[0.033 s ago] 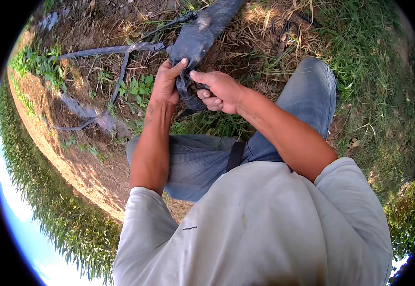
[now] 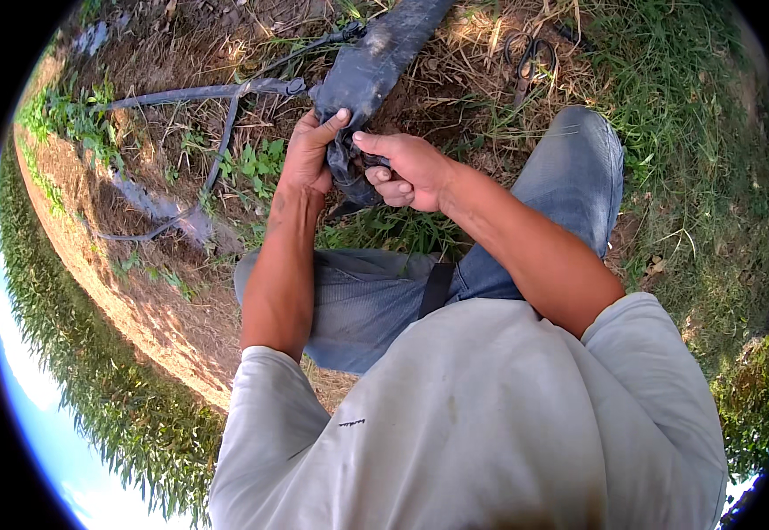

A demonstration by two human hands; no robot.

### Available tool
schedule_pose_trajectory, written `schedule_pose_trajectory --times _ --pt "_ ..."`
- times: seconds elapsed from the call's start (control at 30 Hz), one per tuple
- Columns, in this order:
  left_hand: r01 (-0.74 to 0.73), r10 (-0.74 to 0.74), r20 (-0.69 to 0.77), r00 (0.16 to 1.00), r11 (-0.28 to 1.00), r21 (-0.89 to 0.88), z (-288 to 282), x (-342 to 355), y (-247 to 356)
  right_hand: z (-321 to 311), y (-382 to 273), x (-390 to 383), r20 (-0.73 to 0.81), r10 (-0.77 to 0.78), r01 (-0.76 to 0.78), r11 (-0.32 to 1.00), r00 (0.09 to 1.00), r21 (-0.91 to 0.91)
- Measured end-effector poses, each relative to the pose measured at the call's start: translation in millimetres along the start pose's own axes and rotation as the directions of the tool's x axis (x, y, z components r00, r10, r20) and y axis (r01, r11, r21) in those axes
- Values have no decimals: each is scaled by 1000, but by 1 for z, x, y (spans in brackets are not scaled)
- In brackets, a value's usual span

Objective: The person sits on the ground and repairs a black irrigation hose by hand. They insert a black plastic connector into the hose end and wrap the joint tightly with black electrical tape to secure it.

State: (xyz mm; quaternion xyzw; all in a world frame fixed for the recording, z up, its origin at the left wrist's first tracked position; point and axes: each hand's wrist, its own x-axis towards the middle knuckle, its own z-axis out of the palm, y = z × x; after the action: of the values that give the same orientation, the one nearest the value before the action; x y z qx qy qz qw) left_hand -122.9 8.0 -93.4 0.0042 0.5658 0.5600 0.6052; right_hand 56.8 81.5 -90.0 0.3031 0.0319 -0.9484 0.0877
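A wide black plastic hose [image 2: 376, 66] comes down from the top of the view, flattened, and is bunched up near its end. My left hand [image 2: 309, 155] is closed round the left side of the gathered part, its thumb lying on top. On the other side my right hand [image 2: 407, 168] pinches the folds, fingers curled under and thumb stretched toward the left hand. Whatever else lies inside the right fingers is hidden. The crumpled tail of the hose hangs below both hands, over grass.
Thinner dark tubes [image 2: 199, 93] run leftward across the soil from fittings beside the wide hose. Scissors with dark handles [image 2: 530, 66] lie in dry straw beyond my right knee [image 2: 574, 159]. Green weeds [image 2: 261, 168] grow left of my left hand; grass [image 2: 693, 159] covers the right side.
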Motion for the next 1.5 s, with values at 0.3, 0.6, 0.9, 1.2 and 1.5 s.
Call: schedule_pose_trajectory --times 0.3,0.6,0.9,1.2,1.5 --pt "101 -107 45 993 987 126 -5 -2 -4 -29 6 7 106 199 -212 967 974 139" --pt "86 -86 -8 996 985 153 1 5 -13 -19 -22 8 -244 -275 3 670 930 -743" --pt "59 -41 -153 987 991 117 14 5 -11 21 -11 -2 -59 -737 -204 -109 673 -973" --pt "77 -78 8 997 992 99 13 4 17 -3 -48 -11 90 -677 103 -21 730 -994" --pt "46 -38 -95 995 996 77 19 8 19 13 -41 -24 243 -774 57 -259 585 -964"
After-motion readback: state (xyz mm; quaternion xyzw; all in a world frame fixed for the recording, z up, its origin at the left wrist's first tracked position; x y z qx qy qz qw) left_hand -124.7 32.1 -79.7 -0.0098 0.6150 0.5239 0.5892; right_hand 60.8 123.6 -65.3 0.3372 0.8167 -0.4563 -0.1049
